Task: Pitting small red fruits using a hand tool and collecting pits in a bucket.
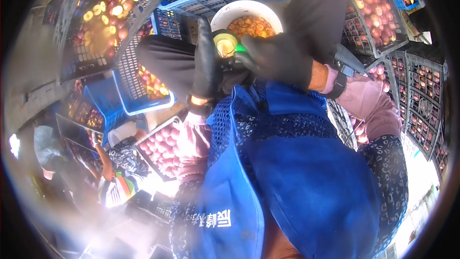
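Both of my hands wear black gloves and meet in front of the white bucket [218, 19]. My left hand [207, 62] has its long fingers stretched upward and holds a cut plum [225, 46], whose pale yellow flesh shows between the two hands. Closed around a small tool with a green handle [240, 48], my right hand [278, 57] is beside the fruit; the tool's working end cannot be made out. Orange-brown pieces of fruit or pits [251, 25] lie inside the bucket.
A dark crate [67, 43] of halved and whole plums is at the far left. Blue crates [125, 91] stand below it. More plum crates [378, 48] are stacked at the right. Another person [115, 163] sits at the lower left, near a crate of plums [163, 148].
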{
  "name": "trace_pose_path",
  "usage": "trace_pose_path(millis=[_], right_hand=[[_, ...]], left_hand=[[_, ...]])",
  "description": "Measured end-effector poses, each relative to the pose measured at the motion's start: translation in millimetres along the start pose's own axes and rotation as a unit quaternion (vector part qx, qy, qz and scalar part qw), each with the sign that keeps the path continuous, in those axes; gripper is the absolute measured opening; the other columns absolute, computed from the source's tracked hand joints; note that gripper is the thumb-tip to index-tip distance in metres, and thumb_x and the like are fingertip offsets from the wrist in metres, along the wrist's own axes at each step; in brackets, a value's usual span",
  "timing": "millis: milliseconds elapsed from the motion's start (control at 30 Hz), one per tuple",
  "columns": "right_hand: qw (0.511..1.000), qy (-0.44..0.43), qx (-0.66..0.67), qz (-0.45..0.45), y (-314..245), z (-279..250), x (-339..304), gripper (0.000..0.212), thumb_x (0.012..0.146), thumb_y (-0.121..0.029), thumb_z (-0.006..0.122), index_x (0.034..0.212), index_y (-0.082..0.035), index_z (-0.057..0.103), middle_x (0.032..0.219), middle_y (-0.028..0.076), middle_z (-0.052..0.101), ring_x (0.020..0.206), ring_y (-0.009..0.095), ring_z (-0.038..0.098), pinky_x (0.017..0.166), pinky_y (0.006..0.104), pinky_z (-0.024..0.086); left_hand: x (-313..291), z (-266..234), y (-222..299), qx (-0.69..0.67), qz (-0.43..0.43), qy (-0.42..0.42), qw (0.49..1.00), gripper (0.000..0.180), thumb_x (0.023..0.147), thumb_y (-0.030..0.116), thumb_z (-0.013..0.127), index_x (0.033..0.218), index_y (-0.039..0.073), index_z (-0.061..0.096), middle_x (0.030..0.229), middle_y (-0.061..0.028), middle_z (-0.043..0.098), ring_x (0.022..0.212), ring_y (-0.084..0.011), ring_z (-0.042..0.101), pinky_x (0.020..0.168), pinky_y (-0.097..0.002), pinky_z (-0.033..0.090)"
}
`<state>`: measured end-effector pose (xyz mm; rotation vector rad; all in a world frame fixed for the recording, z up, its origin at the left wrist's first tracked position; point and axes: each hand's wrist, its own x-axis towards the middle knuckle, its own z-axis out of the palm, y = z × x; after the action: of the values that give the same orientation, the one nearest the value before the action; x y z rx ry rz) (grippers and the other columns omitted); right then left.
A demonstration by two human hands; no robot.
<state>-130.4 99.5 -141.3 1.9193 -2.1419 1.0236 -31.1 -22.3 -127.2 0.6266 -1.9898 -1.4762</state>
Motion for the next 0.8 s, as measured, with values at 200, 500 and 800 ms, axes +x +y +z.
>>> trace_pose_path(millis=[200, 500, 800], right_hand=[[0.999, -0.027, -0.044, 0.005, 4, 4, -1, 0.026, 0.091, -0.032, 0.059, 0.084, -0.007, 0.052, 0.053, 0.006, 0.051, 0.040, 0.024, 0.051, 0.039, 0.0368, 0.040], [0.940, -0.172, 0.234, 0.177, 3, -11, 2, 0.022, 0.094, -0.024, 0.054, 0.091, -0.003, 0.058, 0.066, 0.023, 0.058, 0.061, 0.037, 0.061, 0.054, 0.0458, 0.044], [0.643, -0.298, 0.530, 0.465, 0, -27, 23, 0.046, 0.100, -0.045, 0.039, 0.080, -0.007, 0.056, 0.060, -0.002, 0.048, 0.043, 0.005, 0.040, 0.039, 0.0217, 0.030]], left_hand=[[14, -12, 3, -0.127, -0.319, -0.019, 0.939, 0.054, 0.101, 0.047, 0.034, 0.102, 0.000, 0.062, 0.073, -0.0031, 0.062, 0.058, -0.0138, 0.059, 0.055, -0.0269, 0.051], [12, 2, -19, -0.085, -0.098, 0.002, 0.992, 0.038, 0.096, 0.031, 0.053, 0.094, -0.005, 0.065, 0.075, -0.0195, 0.064, 0.070, -0.0283, 0.063, 0.067, -0.0396, 0.047], [17, 29, -8, -0.248, -0.135, 0.113, 0.953, 0.037, 0.097, 0.026, 0.053, 0.072, 0.001, 0.061, 0.063, -0.0041, 0.060, 0.056, -0.0088, 0.054, 0.052, -0.0247, 0.041]])
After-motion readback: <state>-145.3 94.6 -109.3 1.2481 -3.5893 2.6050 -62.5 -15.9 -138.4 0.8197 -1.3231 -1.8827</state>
